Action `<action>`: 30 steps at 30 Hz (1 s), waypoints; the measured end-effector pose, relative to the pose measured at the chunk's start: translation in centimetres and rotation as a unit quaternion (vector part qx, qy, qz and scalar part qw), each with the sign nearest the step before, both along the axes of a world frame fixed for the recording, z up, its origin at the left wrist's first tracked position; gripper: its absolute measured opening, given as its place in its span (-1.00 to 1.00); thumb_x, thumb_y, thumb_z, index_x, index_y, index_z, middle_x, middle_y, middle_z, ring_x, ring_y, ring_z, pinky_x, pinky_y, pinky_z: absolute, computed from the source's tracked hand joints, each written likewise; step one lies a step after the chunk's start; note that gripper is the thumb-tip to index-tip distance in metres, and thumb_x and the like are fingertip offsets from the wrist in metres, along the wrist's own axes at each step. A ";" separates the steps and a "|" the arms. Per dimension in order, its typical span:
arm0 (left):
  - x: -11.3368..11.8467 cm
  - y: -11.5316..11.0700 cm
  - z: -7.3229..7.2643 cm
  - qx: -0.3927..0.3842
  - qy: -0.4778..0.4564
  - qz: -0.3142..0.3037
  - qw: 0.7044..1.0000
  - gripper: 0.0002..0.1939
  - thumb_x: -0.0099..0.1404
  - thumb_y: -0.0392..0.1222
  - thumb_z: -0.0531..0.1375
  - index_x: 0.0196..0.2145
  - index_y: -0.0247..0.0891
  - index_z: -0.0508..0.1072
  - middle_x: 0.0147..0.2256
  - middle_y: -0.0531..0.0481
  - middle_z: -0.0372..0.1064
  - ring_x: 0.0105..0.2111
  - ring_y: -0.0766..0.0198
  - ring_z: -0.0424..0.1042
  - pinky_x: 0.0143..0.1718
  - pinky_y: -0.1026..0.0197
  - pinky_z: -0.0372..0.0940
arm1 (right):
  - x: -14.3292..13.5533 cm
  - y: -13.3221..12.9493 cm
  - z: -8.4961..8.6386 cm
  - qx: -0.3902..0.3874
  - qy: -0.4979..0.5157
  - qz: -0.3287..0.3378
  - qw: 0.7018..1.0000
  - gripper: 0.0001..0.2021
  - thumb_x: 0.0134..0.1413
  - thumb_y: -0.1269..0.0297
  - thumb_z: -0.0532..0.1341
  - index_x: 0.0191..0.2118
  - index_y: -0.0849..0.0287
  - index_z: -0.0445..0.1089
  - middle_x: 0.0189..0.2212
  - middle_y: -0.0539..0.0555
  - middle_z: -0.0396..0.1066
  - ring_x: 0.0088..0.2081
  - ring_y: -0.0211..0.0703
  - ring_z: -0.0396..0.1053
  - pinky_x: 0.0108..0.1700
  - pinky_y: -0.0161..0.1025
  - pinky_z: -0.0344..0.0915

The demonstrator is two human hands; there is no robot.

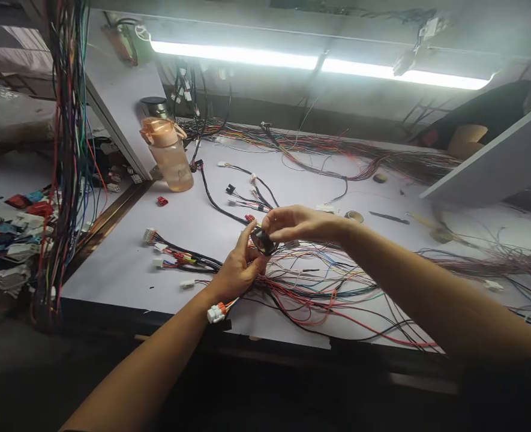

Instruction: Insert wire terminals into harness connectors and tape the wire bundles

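My left hand [239,268] is closed around a wire harness [202,262] near the middle of the white tabletop, its thumb raised beside a roll of black tape [261,241]. From above and the right, my right hand [294,225] grips the roll with bent fingers. Sheathed branches ending in white connectors fan out to the left. Loose coloured wires [310,300] spread to the right of the hands. A white and orange connector [216,312] hangs over my left wrist. The part of the harness inside my left hand is hidden.
A peach water bottle [170,159] stands at the back left. Long wire bundles [319,147] run along the back. A tape roll [354,216] and a dark blade-like tool [389,217] lie to the right. Hanging wires [69,150] and piled connectors [15,240] are at the left.
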State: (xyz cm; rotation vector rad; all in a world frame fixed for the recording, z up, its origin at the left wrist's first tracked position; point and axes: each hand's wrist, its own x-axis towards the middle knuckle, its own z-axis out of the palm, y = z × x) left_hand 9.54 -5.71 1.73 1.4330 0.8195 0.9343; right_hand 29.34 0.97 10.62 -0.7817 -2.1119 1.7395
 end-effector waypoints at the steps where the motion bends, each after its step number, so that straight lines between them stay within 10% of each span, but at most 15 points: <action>1: 0.0 0.1 0.0 -0.002 0.003 0.010 1.000 -0.19 0.30 -0.13 0.17 0.34 -0.18 -0.22 -0.52 0.13 0.28 -0.51 0.34 0.27 -0.42 0.25 0.18 | -0.5 -0.4 0.8 0.094 -0.042 0.013 0.995 -0.69 0.03 0.06 0.31 -0.18 0.14 0.39 -0.22 0.08 0.50 -0.20 -0.14 0.43 -0.09 -0.11 0.29; 5: 0.0 0.5 -0.1 -0.002 -0.001 0.069 0.998 -0.19 0.17 -0.19 0.29 0.28 -0.24 -0.01 -0.39 0.03 0.40 -0.45 0.30 0.36 -0.38 0.23 0.24 | -2.8 -3.8 1.7 0.464 -0.163 -0.033 0.870 -0.85 0.05 0.28 0.33 -0.26 0.09 0.37 -0.28 0.03 0.46 -0.16 -0.11 0.38 0.07 0.02 0.05; 8: -0.1 0.5 0.0 -0.011 -0.002 0.099 0.995 -0.29 0.07 -0.25 0.34 0.14 -0.25 0.17 -0.35 0.03 0.42 -0.40 0.30 0.38 -0.33 0.24 0.26 | -3.5 -6.9 -0.1 0.543 -0.185 -0.082 0.815 -0.92 0.16 0.41 0.21 -0.24 0.08 0.35 -0.38 0.04 0.46 -0.16 -0.08 0.36 0.00 -0.03 0.04; 17: -0.4 0.9 -0.2 -0.060 -0.086 0.035 0.994 -0.71 0.20 -0.05 0.27 -0.23 -0.29 0.37 -0.39 0.02 0.39 -0.40 0.34 0.36 -0.31 0.26 0.23 | -0.9 -8.6 -4.6 0.244 -0.040 -0.209 0.946 -0.79 0.22 0.09 0.14 -0.21 0.11 0.40 -0.33 0.03 0.43 -0.30 -0.17 0.37 -0.25 -0.23 0.25; 30: -1.3 0.8 -0.1 -0.125 -0.132 0.004 0.983 -0.81 0.36 -0.12 0.13 -0.15 -0.27 0.38 -0.49 0.10 0.29 -0.47 0.43 0.20 -0.38 0.33 0.12 | 0.7 -4.5 -5.4 0.223 -0.086 -0.128 0.962 -0.79 0.18 0.19 0.16 -0.23 0.21 0.46 -0.31 0.08 0.46 -0.31 -0.22 0.37 -0.22 -0.27 0.29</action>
